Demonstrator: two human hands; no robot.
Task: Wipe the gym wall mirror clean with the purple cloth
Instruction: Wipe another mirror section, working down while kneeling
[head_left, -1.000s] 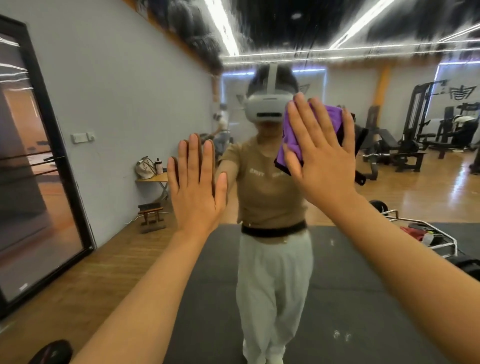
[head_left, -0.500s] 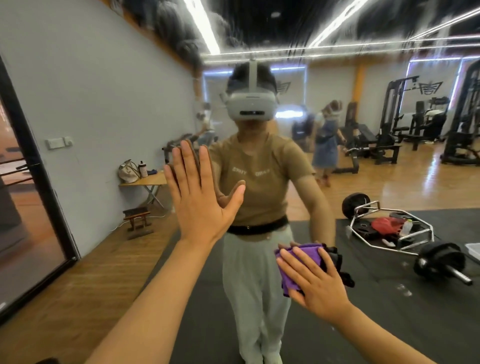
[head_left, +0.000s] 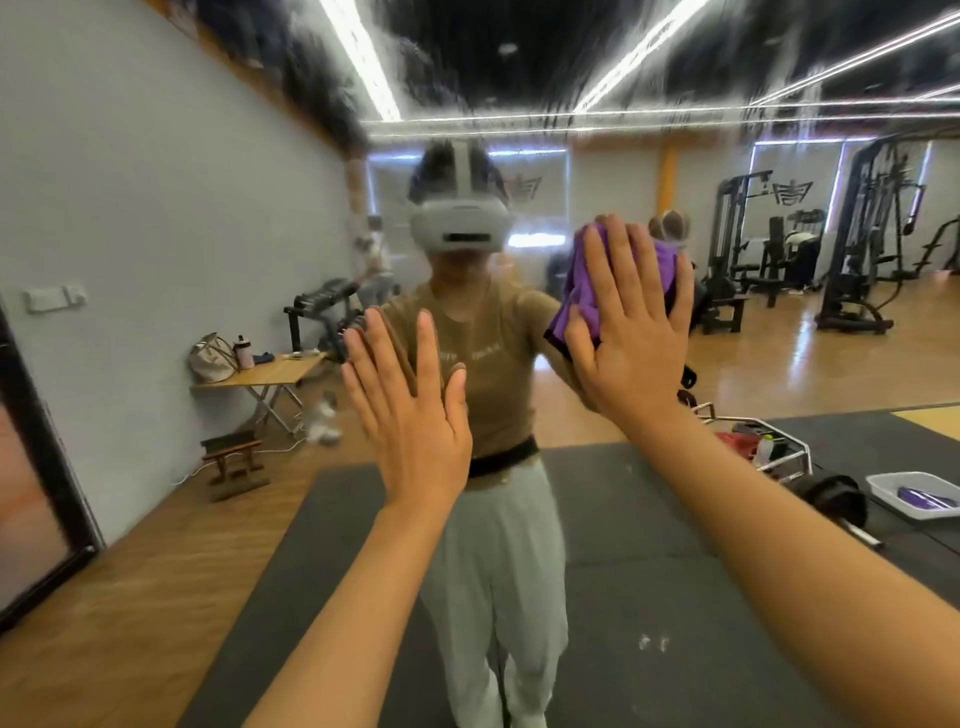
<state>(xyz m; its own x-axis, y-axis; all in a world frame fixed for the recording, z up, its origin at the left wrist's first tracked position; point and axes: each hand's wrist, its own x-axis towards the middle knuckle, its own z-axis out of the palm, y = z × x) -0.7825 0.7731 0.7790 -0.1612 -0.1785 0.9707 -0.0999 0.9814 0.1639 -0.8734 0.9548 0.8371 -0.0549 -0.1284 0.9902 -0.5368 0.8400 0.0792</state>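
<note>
The wall mirror (head_left: 649, 519) fills nearly the whole view and reflects the gym and the person wearing a headset. My right hand (head_left: 631, 332) lies flat with straight fingers, pressing the purple cloth (head_left: 584, 299) against the glass at upper right of centre. Most of the cloth is hidden under the palm; its folds show left of and above the fingers. My left hand (head_left: 410, 405) rests flat on the mirror with fingers spread, left of and lower than the right hand. Streaks and smears show on the upper part of the glass.
A black door frame (head_left: 47, 467) borders the mirror at the far left. Reflected in the glass are a folding table with a bag (head_left: 260, 371), dark floor mats, weight machines (head_left: 857, 249) at right and a white tray (head_left: 914, 496) holding something purple.
My right hand has carried the cloth from low on the mirror back up to head height. The left hand stays flat on the glass in about the same place.
</note>
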